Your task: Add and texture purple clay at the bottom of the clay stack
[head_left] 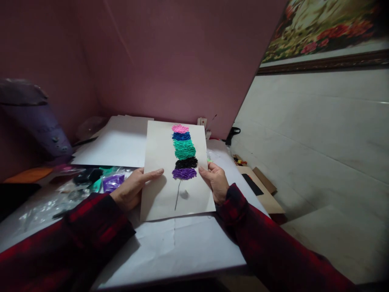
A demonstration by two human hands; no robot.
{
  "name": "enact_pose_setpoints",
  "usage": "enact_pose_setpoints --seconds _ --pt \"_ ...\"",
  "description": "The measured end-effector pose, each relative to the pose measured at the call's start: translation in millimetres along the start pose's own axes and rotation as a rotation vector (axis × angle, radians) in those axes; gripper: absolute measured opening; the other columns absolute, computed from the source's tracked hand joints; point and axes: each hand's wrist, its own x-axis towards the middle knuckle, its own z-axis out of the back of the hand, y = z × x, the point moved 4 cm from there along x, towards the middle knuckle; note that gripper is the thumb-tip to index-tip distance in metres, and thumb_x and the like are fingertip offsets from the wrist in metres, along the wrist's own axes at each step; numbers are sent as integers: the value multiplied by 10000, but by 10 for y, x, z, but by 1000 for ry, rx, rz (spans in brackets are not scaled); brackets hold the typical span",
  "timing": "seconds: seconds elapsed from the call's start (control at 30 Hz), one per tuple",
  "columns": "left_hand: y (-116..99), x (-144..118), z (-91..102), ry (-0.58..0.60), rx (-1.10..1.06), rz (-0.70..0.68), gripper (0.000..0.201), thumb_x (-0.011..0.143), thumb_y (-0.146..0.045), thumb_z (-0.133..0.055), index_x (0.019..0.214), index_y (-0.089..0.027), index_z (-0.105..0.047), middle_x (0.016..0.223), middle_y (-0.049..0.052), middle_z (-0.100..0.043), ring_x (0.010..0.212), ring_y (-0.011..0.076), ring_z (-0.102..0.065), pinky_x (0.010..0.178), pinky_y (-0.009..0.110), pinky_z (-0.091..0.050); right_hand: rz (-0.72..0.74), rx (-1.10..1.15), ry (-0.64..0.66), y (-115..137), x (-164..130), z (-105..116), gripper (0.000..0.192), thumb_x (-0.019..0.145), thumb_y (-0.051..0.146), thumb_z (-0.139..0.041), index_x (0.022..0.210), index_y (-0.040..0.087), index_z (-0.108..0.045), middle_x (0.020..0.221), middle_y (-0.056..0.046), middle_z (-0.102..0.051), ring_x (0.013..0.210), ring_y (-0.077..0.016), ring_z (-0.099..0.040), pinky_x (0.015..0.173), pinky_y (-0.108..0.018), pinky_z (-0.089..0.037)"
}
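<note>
Between my two hands a white sheet of card [161, 150] is held up, tilted toward me above the table. Textured bands run down it: pink at the top, then blue, green, black and purple [184, 174], with a thin dark line drawn below. My left hand [133, 187] grips the left edge, its thumb lying on the front. On the opposite edge my right hand [217, 180] pinches the card, thumb in front near the purple band. The fingers behind the card are mostly hidden.
White paper sheets [121, 138] lie at the back left. Plastic bags [112, 182] with purple, green and black material are left of the card. A purple cylindrical container [39, 125] stands far left. Cardboard [258, 188] sits beyond the table's right edge, beside the tiled wall.
</note>
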Motion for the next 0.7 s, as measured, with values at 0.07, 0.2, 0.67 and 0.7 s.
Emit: enact_pose_setpoints --seconds 0.07,0.2,0.67,0.7 --pt "11 17 20 -35 8 3 346 725 -281 -751 1003 -100 -656 811 119 -723 661 228 -678 602 308 -559 -8 -2 5 -5 2 -2 393 571 263 -820 905 179 -631 777 -11 -730 646 -176 -667 669 -328 -535" --pt "17 39 41 -58 13 -13 347 712 -256 -752 1007 -97 -661 773 106 -727 632 214 -670 568 280 -551 -17 -8 22 -17 7 -9 353 607 326 -802 865 173 -616 701 -5 -703 572 -171 -636 589 -315 -516" --pt "9 32 50 -55 -17 -27 401 730 -239 -728 1107 -138 -640 762 73 -729 636 216 -674 595 290 -564 -9 -36 63 -13 4 -26 359 669 436 -760 886 187 -618 677 -4 -681 578 -158 -606 538 -273 -484" --pt "7 31 48 -53 -17 -27 405 727 -243 -730 1108 -141 -640 772 74 -731 644 220 -676 600 293 -563 -14 -38 67 -11 -1 -33 379 653 425 -771 906 184 -624 701 -11 -694 591 -165 -615 548 -279 -491"
